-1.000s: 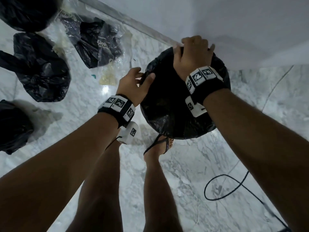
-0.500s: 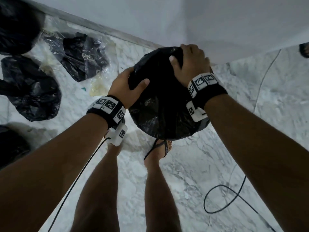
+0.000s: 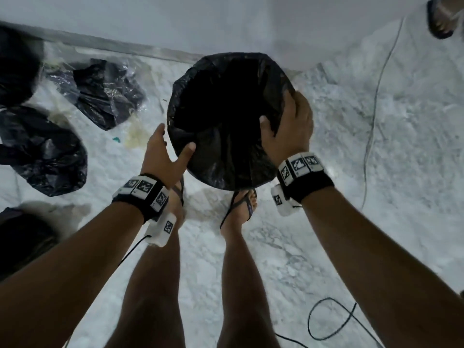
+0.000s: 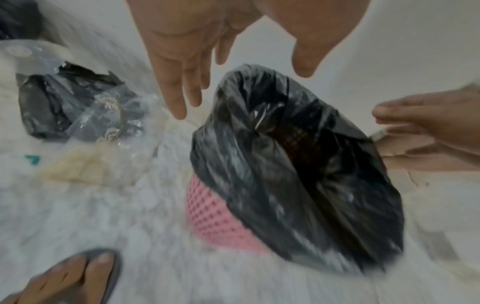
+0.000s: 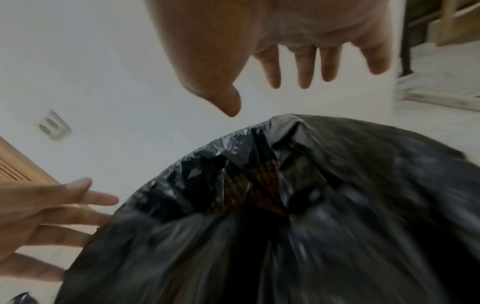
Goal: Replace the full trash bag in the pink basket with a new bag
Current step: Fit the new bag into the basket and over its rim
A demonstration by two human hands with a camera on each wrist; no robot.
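Observation:
A black trash bag (image 3: 226, 126) lines the pink mesh basket (image 4: 215, 218), its edge folded down over the rim. Only the lower pink wall shows, in the left wrist view. The bag's mouth is dark inside; mesh shows through the bag (image 5: 285, 226). My left hand (image 3: 165, 149) is at the near-left rim, fingers straight, thumb over the plastic. In the left wrist view the left hand (image 4: 241, 90) hangs spread just above the bag (image 4: 298, 164). My right hand (image 3: 283, 121) is at the right rim; in its wrist view the right hand (image 5: 267, 96) is spread, holding nothing.
The basket stands on a marble floor against a white wall (image 3: 226, 21). Filled black bags (image 3: 42, 151) and a clear plastic bag with dark contents (image 3: 108, 94) lie to the left. A black cable (image 3: 334, 320) loops at the lower right. My sandalled feet (image 3: 241, 207) are just before the basket.
Both hands have slid from the far and left rim round to the basket's sides and spread open. The bag's mouth now shows open between them.

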